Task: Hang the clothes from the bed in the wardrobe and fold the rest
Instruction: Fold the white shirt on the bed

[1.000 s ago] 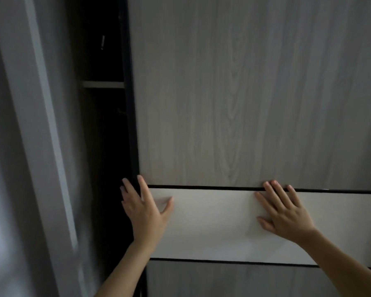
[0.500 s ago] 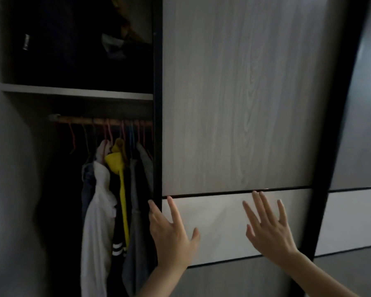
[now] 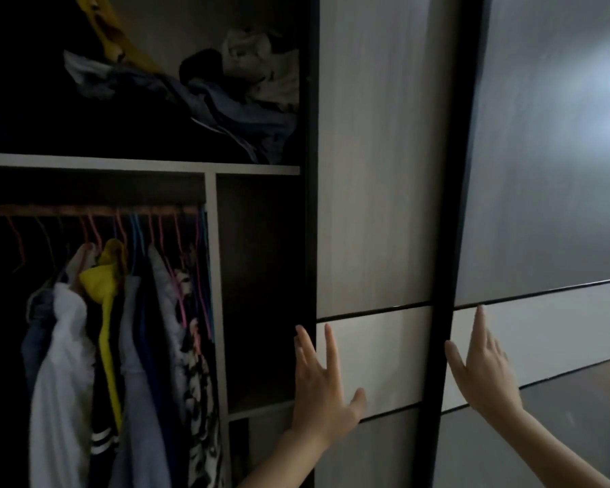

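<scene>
wardrobe (image 3: 210, 294), seen from the head camera, open on its left side. hanging clothes (image 3: 134, 346) fill the lower left bay, crowded together on pink and blue hangers (image 3: 92, 234) along a wooden rail (image 3: 85, 210). among them are a yellow garment (image 3: 103, 276) and a white garment (image 3: 64, 364). loose clothes (image 3: 233, 100) lie heaped on the upper shelf, above the rail. right of the hanging bay, past a pale upright divider, is a narrow dark compartment (image 3: 261, 294).

the sliding door (image 3: 374, 170), wood-grained with a white band (image 3: 377, 357) across it, stands just right of that compartment. your left hand (image 3: 321, 385) is at this door's dark left edge, fingers straight and spread wide, thumb out over the white band, holding nothing. whether the palm actually presses the panel cannot be told.

a second door (image 3: 550, 170) lies to the right, beyond a dark vertical frame. your right hand (image 3: 483, 368) is raised against its white band just beside that frame, fingers straight and close together, pointing up, holding nothing. contact with the surface cannot be told. the two hands are level, with the frame between them.
</scene>
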The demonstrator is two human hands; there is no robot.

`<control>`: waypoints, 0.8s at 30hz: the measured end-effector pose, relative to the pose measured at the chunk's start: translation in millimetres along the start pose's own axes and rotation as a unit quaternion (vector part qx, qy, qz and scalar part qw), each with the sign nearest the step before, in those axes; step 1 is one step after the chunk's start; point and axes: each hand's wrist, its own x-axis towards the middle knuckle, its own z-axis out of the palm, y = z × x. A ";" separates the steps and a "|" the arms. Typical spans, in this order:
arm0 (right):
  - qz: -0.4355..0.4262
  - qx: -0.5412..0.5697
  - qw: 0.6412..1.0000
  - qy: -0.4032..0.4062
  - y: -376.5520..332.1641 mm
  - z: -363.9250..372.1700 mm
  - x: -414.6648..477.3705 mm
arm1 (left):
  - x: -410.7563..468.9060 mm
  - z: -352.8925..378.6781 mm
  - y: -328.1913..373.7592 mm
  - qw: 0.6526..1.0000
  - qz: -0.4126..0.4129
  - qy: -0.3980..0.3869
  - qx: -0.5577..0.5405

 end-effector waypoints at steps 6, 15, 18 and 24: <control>-0.013 0.040 0.990 -0.138 16.8 7.4 3.2 | 28.7 29.3 37.6 0.991 0.033 -0.080 -0.105; 0.021 0.080 0.978 -0.189 28.2 10.5 11.5 | 55.9 46.4 74.4 0.953 0.033 -0.135 -0.268; 0.015 0.086 0.977 -0.193 28.6 12.6 10.5 | 56.2 43.3 74.5 0.947 0.030 -0.138 -0.289; -0.046 -0.017 0.979 -0.200 52.1 -1.4 6.4 | 41.9 57.4 90.7 0.994 0.045 -0.010 -0.098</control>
